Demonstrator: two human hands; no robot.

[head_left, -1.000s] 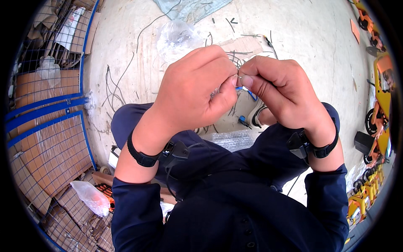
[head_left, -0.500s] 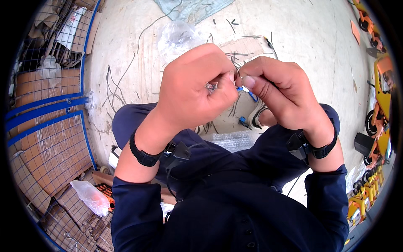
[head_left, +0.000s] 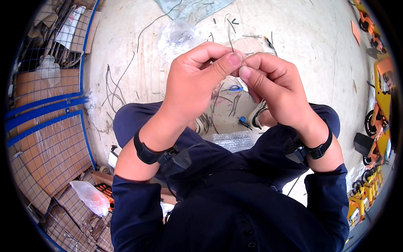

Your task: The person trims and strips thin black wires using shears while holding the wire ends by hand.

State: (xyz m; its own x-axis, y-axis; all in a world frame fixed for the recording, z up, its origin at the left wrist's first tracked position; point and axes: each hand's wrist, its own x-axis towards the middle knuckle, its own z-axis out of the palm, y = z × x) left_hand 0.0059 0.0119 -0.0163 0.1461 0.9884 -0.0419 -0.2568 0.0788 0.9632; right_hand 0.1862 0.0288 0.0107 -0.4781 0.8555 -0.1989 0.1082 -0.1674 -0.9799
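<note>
My left hand [head_left: 195,82] is closed in a pinch around a thin grey wire [head_left: 230,35], a length of which sticks up past the fingertips. Against it presses my right hand [head_left: 279,86], its thumb and forefinger pinched together where the wire's other end seems to lie. That end is hidden between the fingertips. Below the hands, on the floor, lie a blue-handled tool [head_left: 236,88] and several cut dark wire pieces [head_left: 235,104]. A small blue and black object [head_left: 243,122] rests beside my shoe.
A clear plastic bag [head_left: 178,38] and a pale blue sheet [head_left: 195,10] lie farther out. Loose long wires [head_left: 113,86] trail on the left, near a blue mesh cage [head_left: 50,105] holding cardboard. Yellow and orange wheeled machines [head_left: 380,122] line the right. Bubble wrap [head_left: 233,140] lies between my legs.
My left hand has opened out from a curled fist to a thumb-and-finger pinch, and the wire now points upward from it. My right hand has shifted slightly, staying at the left fingertips.
</note>
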